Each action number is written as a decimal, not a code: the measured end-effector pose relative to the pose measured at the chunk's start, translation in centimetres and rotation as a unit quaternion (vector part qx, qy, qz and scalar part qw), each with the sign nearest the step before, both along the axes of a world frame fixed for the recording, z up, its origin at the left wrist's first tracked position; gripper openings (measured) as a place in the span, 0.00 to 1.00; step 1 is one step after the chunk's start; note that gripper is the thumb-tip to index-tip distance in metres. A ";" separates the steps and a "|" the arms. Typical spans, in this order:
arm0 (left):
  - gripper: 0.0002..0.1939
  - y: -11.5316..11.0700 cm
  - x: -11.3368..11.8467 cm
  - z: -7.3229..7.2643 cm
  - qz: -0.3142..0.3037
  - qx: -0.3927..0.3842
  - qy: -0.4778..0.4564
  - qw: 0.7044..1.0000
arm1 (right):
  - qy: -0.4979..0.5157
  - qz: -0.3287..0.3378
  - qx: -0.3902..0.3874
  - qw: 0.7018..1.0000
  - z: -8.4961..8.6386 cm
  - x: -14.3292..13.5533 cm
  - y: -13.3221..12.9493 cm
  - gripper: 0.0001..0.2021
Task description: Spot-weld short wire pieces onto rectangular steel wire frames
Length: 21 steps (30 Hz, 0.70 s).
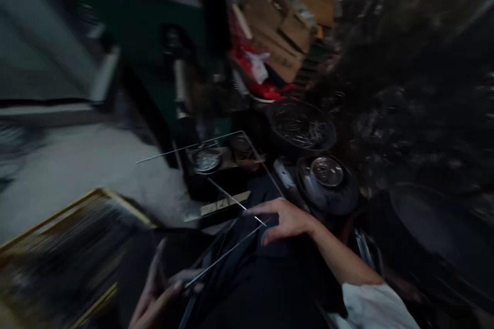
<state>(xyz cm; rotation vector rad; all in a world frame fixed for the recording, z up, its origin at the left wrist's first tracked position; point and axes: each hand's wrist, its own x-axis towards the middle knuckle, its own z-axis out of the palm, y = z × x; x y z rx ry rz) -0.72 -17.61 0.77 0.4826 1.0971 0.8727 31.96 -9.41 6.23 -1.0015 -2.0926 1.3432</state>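
Note:
Low in the view, my left hand [165, 288] has its fingers closed on a thin metal rod [226, 253] that slants up to the right. My right hand [287, 220] is over my lap, thumb and index finger apart, beside the upper end of that rod. A short bright rod [227, 195] passes by the right index fingertip; whether it is gripped is unclear. Beyond the hands, a bent thin wire [189, 148] runs from the left to a corner and then down to my right hand. Blur hides the exact finger contacts.
A small round dish [207, 160] stands by a dark machine. To the right are a bowl of metal pieces [303, 126] and a round metal container [327, 171]. A yellow-edged crate [50, 221] with dark rods lies at left. Cardboard [274, 25] is piled behind.

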 end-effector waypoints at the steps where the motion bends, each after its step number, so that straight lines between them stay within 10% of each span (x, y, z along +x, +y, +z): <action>1: 0.57 -0.4 0.0 0.1 0.027 0.005 -0.012 1.000 | -0.050 0.026 0.030 0.998 -0.6 -1.1 0.3 0.37; 7: 0.53 -0.2 0.1 0.0 0.068 0.066 -0.066 0.993 | -0.234 0.101 0.142 0.957 -3.4 -5.1 0.1 0.35; 21: 0.50 0.9 -1.3 -3.1 0.043 0.098 -0.092 0.990 | -0.183 0.107 0.141 0.967 -4.2 -4.3 0.8 0.36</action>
